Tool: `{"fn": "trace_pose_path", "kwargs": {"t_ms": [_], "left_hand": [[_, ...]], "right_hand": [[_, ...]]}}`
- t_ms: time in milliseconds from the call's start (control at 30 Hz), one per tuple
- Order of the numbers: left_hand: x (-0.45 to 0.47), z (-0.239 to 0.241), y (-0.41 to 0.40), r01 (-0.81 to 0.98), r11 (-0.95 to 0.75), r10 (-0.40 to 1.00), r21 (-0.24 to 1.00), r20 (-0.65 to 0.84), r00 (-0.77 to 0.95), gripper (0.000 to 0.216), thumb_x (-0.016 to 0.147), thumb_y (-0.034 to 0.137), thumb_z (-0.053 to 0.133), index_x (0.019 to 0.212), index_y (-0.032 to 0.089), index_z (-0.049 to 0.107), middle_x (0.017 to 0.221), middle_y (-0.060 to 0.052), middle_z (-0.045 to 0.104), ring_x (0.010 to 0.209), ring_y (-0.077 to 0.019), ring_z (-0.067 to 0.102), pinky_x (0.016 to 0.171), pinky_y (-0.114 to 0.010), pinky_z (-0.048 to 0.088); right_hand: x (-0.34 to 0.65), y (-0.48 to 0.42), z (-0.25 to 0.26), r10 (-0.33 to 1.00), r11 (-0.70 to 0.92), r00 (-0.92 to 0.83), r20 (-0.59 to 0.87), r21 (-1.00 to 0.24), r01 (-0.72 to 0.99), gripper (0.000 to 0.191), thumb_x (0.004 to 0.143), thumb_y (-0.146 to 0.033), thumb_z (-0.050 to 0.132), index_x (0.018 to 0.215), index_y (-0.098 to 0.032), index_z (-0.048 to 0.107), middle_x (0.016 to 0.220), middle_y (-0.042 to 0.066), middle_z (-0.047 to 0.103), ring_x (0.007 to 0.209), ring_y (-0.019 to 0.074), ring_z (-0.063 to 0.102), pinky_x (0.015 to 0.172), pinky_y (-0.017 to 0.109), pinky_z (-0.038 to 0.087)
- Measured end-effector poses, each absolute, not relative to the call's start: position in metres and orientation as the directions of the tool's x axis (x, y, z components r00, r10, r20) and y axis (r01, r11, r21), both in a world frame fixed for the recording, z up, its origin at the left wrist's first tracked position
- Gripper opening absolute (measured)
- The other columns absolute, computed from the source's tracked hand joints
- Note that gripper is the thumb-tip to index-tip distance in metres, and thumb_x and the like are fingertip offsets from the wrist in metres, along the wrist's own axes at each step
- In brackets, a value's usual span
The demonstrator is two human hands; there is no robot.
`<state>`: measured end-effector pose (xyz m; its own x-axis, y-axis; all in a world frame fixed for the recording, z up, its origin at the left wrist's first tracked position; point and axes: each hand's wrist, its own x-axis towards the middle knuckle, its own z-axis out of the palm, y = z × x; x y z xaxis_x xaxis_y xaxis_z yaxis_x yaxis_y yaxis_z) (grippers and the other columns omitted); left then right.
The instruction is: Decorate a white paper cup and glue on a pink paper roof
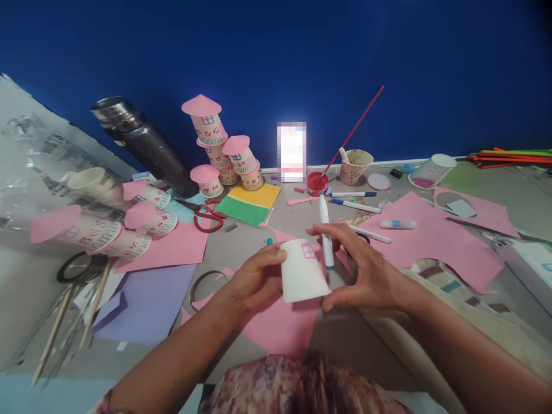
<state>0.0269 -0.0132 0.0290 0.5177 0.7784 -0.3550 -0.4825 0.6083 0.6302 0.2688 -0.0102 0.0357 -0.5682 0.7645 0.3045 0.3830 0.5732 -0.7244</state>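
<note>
My left hand (259,273) grips a white paper cup (302,276), turned upside down and slightly tilted. A pink four-pane window is drawn on its side near the top. My right hand (366,264) is on the cup's right, with a white marker (326,230) with teal ends held upright at its fingers. Its thumb is at the cup's lower rim. A small teal piece (269,241), perhaps a marker cap, shows just above my left hand; I cannot tell whether it is held. Under the hands lies pink paper (280,328).
Decorated cup towers (209,132) with pink cone roofs stand at the back left, beside a dark flask (146,144). Red-handled scissors (207,217), a tape roll (207,287) and purple paper (146,305) lie left. Right are markers (356,206), red paint (317,183) and cut pink paper (422,241).
</note>
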Motion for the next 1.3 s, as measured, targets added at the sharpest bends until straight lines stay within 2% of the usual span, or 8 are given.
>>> {"fn": "trace_pose_path", "kwargs": {"t_ms": [167,333,567,700,867,1000,1167,1300], "left_hand": [[0.023,0.028,-0.018,-0.45,0.549,0.808,0.705,-0.308,0.502,0.051,0.075,0.046,0.09,0.117,0.018,0.078,0.11,-0.009,0.078,0.097,-0.0231,0.071,0.085,-0.031,0.056],[0.005,0.028,-0.02,-0.177,0.108,0.901,0.978,-0.021,0.433,0.091,0.064,0.046,0.099,0.146,0.031,0.062,0.153,-0.01,0.057,0.136,-0.0335,0.056,0.107,-0.039,0.051],[-0.005,0.03,-0.022,0.228,-0.168,0.902,0.959,0.057,0.427,0.087,0.074,0.029,0.092,0.152,0.036,0.053,0.154,-0.008,0.051,0.14,-0.0339,0.053,0.111,-0.043,0.051],[-0.002,0.028,-0.021,0.248,-0.171,0.941,0.953,0.083,0.327,0.079,0.073,0.02,0.088,0.144,0.033,0.055,0.151,-0.008,0.051,0.141,-0.0321,0.051,0.115,-0.044,0.048],[0.007,0.022,-0.02,-0.091,-0.033,0.966,0.995,0.055,0.252,0.068,0.077,0.022,0.088,0.134,0.029,0.053,0.14,-0.008,0.059,0.132,-0.0275,0.059,0.106,-0.038,0.053],[0.012,0.021,-0.023,-0.259,0.104,0.969,0.96,-0.04,0.243,0.077,0.068,0.028,0.095,0.131,0.027,0.052,0.138,-0.01,0.062,0.126,-0.0283,0.064,0.099,-0.036,0.055],[0.02,0.024,-0.032,-0.312,0.271,0.927,0.911,-0.159,0.339,0.089,0.061,0.033,0.099,0.136,0.029,0.051,0.136,-0.01,0.067,0.117,-0.0307,0.069,0.089,-0.036,0.058],[0.025,0.024,-0.035,-0.272,0.265,0.914,0.925,-0.15,0.377,0.087,0.061,0.031,0.1,0.134,0.03,0.052,0.139,-0.01,0.067,0.124,-0.0339,0.067,0.095,-0.04,0.058]], "right_hand": [[0.265,-0.01,0.035,0.769,0.577,-0.562,0.304,-0.709,0.405,0.098,0.071,-0.064,0.09,0.152,-0.028,0.049,0.142,0.014,0.067,0.124,0.0349,0.066,0.099,0.044,0.057],[0.267,-0.009,0.036,0.825,0.508,-0.505,0.253,-0.724,0.467,0.098,0.07,-0.06,0.092,0.152,-0.027,0.051,0.139,0.014,0.067,0.118,0.0336,0.067,0.099,0.047,0.058],[0.273,-0.007,0.036,0.834,0.476,-0.48,0.272,-0.794,0.379,0.098,0.068,-0.057,0.095,0.152,-0.03,0.052,0.146,0.014,0.066,0.129,0.0355,0.065,0.104,0.049,0.057],[0.275,-0.013,0.035,0.893,0.436,-0.255,0.372,-0.856,0.279,0.059,0.083,-0.039,0.088,0.136,-0.033,0.064,0.125,0.009,0.077,0.115,0.0299,0.074,0.096,0.044,0.062],[0.271,-0.023,0.037,0.91,0.396,0.003,0.414,-0.872,0.29,0.013,0.099,-0.032,0.07,0.109,-0.03,0.078,0.086,0.004,0.079,0.069,0.0206,0.074,0.066,0.037,0.062],[0.265,-0.02,0.038,0.946,0.313,0.01,0.325,-0.919,0.239,0.019,0.097,-0.035,0.071,0.116,-0.03,0.074,0.104,0.005,0.08,0.076,0.0186,0.072,0.069,0.035,0.062],[0.257,-0.015,0.029,0.93,0.293,-0.284,0.233,-0.937,0.191,0.083,0.062,-0.054,0.099,0.135,-0.031,0.066,0.14,0.01,0.069,0.119,0.0307,0.069,0.096,0.042,0.06],[0.258,-0.016,0.023,0.929,0.302,-0.293,0.224,-0.917,0.259,0.086,0.064,-0.057,0.097,0.139,-0.032,0.063,0.14,0.011,0.069,0.128,0.0342,0.065,0.107,0.048,0.054]]}}
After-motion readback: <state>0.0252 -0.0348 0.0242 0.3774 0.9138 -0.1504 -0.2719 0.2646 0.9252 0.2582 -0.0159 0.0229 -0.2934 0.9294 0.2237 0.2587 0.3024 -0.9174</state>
